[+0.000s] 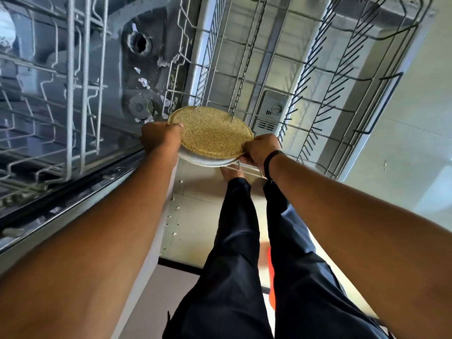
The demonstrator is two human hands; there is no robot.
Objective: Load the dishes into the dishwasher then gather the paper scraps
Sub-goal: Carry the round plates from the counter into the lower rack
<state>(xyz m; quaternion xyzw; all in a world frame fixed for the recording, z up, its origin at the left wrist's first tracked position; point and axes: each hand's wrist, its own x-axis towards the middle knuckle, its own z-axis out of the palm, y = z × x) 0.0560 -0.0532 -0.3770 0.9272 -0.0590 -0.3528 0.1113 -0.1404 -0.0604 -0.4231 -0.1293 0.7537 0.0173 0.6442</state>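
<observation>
In the head view, a round speckled yellow plate point(212, 132) is being held by both hands over the near end of the pulled-out lower rack point(281, 77), which is extending over the open dishwasher door point(274, 111). The plate's left rim is being gripped by the left hand point(160, 137), with the fingers curled around the edge. The right rim is being pinched by the right hand point(261, 149), its fingers closed on the edge; a dark band point(270, 159) is being worn on that wrist. A pale second rim point(205, 160) is showing directly beneath the yellow plate, touching it; whether it is a separate dish cannot be told. Two rack tines are standing in front of the plate's far edge. To the left, the upper rack point(61, 94) is being seen above the grey tub floor point(137, 77), where white paper scraps point(144, 82) are lying scattered near the drain. More paper bits point(175, 214) are lying on the tiled floor point(195, 216) below the door, beside the person's dark trousers point(234, 253).
</observation>
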